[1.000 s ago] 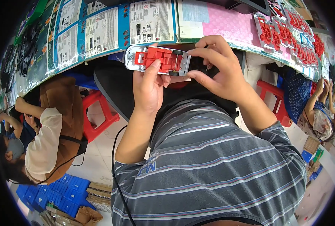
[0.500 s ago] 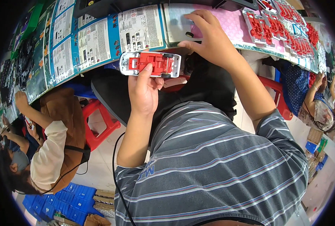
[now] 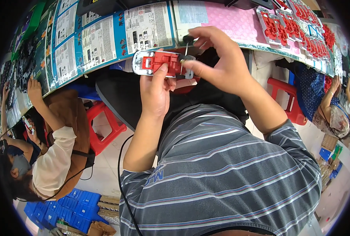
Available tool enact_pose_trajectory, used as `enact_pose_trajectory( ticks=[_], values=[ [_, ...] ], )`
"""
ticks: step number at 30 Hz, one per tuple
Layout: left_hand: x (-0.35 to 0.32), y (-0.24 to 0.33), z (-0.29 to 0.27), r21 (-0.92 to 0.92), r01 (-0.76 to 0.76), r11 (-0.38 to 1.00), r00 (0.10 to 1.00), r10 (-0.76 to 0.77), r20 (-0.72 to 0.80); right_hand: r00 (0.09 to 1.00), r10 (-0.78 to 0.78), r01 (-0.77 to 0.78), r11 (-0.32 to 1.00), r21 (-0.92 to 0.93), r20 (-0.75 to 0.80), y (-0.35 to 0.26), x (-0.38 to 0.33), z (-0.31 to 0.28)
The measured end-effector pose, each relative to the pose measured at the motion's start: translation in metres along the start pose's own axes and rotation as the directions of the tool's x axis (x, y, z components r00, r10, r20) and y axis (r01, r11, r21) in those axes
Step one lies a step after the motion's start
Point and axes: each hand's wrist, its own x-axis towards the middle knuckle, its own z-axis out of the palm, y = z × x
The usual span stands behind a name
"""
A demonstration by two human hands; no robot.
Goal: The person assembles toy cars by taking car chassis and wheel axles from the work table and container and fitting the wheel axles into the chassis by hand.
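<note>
My left hand (image 3: pixel 156 94) is closed on a toy car body (image 3: pixel 153 62), a white shell with a red inner part, held underside up just off the table's near edge. The thumb presses on the red part. A thin metal axle with a black wheel (image 3: pixel 188 39) at each end is pinched in my right hand (image 3: pixel 227 61), between thumb and fingers. Its lower wheel is over the right end of the car body; whether it touches cannot be told. My right hand partly hides that end.
The table has printed sheets (image 3: pixel 98 43) at left and a pink bubble sheet (image 3: pixel 230 23) at right. Several red-and-white car bodies (image 3: pixel 277 29) stand in rows at the far right. Red stools (image 3: pixel 102 128) and co-workers (image 3: pixel 53 165) are at both sides.
My right hand has picked up the wheeled axle from the table and brought it to the car body's right end. My left hand has moved slightly right with the car body.
</note>
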Motion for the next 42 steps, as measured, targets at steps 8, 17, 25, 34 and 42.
enact_pose_trajectory(
  ticks=[8,17,25,34,42],
  values=[
    [-0.006,-0.02,-0.003,0.099,-0.037,0.994,0.998,0.032,0.05,0.989,-0.057,0.07,0.993,-0.094,0.138,-0.024,0.014,0.034],
    [-0.016,-0.02,-0.006,0.164,-0.037,0.986,0.998,0.03,0.05,0.972,-0.043,0.056,0.997,-0.052,0.229,-0.027,0.012,0.035],
    [-0.011,-0.027,-0.01,0.134,-0.026,0.991,0.993,0.01,0.119,0.979,-0.059,0.072,0.995,-0.065,0.194,-0.024,0.01,0.035],
    [-0.013,-0.034,-0.008,0.098,-0.091,0.991,0.996,0.091,0.005,0.989,-0.105,0.101,0.994,0.043,0.105,-0.023,0.004,0.026],
    [-0.008,0.008,0.006,0.147,0.012,0.989,1.0,-0.014,0.011,0.967,0.16,-0.192,0.969,-0.154,-0.198,0.019,-0.026,-0.088]
  ],
)
